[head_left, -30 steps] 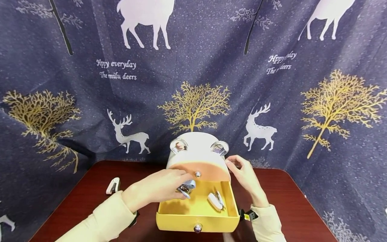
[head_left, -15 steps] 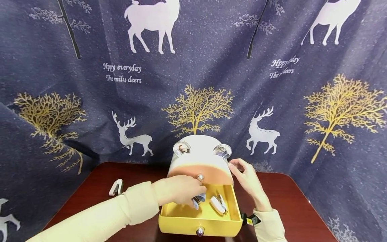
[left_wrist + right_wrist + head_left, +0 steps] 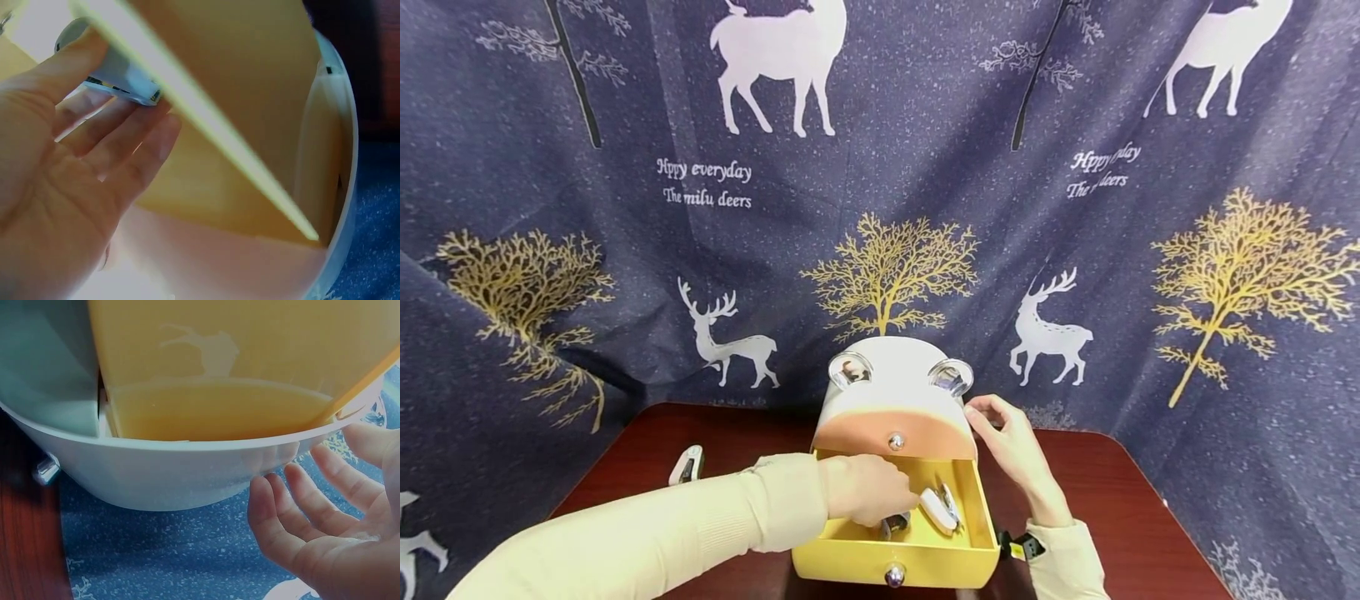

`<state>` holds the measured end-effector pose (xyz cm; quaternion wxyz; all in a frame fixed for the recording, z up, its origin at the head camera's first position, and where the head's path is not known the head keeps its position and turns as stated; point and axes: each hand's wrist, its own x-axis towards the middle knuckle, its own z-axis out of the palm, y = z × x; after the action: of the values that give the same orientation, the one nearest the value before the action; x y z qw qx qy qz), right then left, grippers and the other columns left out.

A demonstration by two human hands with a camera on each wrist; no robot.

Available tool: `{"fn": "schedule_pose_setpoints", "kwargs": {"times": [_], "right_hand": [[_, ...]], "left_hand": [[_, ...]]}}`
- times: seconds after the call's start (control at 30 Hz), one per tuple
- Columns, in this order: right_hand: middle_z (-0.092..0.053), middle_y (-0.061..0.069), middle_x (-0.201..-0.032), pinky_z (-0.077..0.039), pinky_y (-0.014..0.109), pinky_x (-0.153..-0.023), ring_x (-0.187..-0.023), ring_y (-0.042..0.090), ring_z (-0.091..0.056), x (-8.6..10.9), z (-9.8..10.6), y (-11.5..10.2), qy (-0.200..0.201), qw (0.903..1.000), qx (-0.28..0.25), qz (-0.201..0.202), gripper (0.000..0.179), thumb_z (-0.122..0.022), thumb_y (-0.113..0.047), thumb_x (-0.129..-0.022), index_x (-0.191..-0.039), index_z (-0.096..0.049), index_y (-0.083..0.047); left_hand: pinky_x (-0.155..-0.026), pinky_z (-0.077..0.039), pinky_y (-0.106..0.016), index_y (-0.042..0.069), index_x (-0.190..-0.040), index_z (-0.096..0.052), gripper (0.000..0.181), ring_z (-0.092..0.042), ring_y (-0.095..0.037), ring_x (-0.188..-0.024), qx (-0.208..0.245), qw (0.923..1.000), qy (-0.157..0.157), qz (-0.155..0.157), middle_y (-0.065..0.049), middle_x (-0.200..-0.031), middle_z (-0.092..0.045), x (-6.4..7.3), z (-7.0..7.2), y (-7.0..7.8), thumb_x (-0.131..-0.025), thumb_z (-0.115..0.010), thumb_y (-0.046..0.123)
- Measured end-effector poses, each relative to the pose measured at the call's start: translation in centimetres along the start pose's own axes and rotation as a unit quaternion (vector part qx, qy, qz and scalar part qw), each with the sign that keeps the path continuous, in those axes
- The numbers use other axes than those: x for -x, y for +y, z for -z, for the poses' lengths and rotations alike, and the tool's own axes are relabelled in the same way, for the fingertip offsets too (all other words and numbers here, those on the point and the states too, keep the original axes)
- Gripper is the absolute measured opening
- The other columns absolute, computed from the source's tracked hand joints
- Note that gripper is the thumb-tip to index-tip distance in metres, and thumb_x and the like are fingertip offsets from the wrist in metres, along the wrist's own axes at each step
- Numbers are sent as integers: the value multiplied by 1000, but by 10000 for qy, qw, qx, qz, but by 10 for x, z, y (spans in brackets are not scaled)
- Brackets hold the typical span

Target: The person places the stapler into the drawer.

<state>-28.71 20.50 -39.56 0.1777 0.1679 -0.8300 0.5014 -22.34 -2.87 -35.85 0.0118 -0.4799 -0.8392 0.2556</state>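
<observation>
My left hand (image 3: 871,490) reaches down into the pulled-out yellow drawer (image 3: 850,563). It pinches a small light-blue stapler (image 3: 128,78), thumb on one side and fingers on the other. In the head view, only the dark end of that stapler (image 3: 895,525) shows below the fingers, low over the drawer floor. A white stapler (image 3: 938,510) lies in the drawer's right half. My right hand (image 3: 1011,437) is at the right side of the white drawer box (image 3: 887,375), with loosely bent fingers; the right wrist view shows fingertips right at the white wall (image 3: 169,475).
Another white stapler (image 3: 687,463) with a dark middle lies on the red-brown table (image 3: 737,425) at the left. Two round shiny pieces (image 3: 850,369) stick up on the box top. An upper orange drawer front (image 3: 850,433) is above the yellow drawer. A patterned blue cloth (image 3: 880,167) hangs behind.
My left hand has moved right and down into the drawer, carrying the light-blue stapler lower, toward the drawer's front. The right hand has stayed at the box's side. The head view shifted slightly.
</observation>
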Motion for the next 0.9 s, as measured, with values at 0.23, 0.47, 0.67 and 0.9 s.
{"fn": "schedule_pose_setpoints", "kwargs": {"times": [0.23, 0.47, 0.67, 0.9], "right_hand": [[-68, 5, -89, -51, 29, -74, -82, 18, -65, 0, 0, 1, -6, 10000, -52, 2, 17, -65, -21, -96, -104, -68, -6], [-68, 4, -90, -52, 32, -75, -84, 22, -65, 0, 1, -1, -60, 9998, -178, -57, 19, -65, -23, -96, -105, -68, -7], [-68, 6, -90, -54, 35, -75, -82, 18, -65, 0, 0, 1, -77, 9996, -254, -91, 20, -65, -24, -96, -104, -68, -6], [-68, 5, -90, -52, 32, -74, -82, 17, -64, 0, 1, -1, -74, 9998, -169, -91, 20, -64, -24, -96, -105, -68, -6]], "left_hand": [[-70, -50, -23, 31, -106, -64, 33, -61, -6, -83, -122, 9998, 115, -75, 13, -93, -62, -6, -2, 1, -79, -82, 27], [-69, -48, -23, 30, -103, -61, 16, -57, -3, -79, 98, 9979, 523, -381, 14, -91, -61, -8, -4, -2, -91, -66, 21], [-70, -48, -22, 31, -109, -61, 21, -57, -4, -81, 66, 9968, 678, -426, 13, -95, -61, -9, -11, -2, -91, -65, 20], [-76, -49, -23, 33, -114, -62, 33, -59, -6, -91, -45, 9964, 785, -333, 14, -101, -62, -6, -12, -2, -85, -73, 19]]}}
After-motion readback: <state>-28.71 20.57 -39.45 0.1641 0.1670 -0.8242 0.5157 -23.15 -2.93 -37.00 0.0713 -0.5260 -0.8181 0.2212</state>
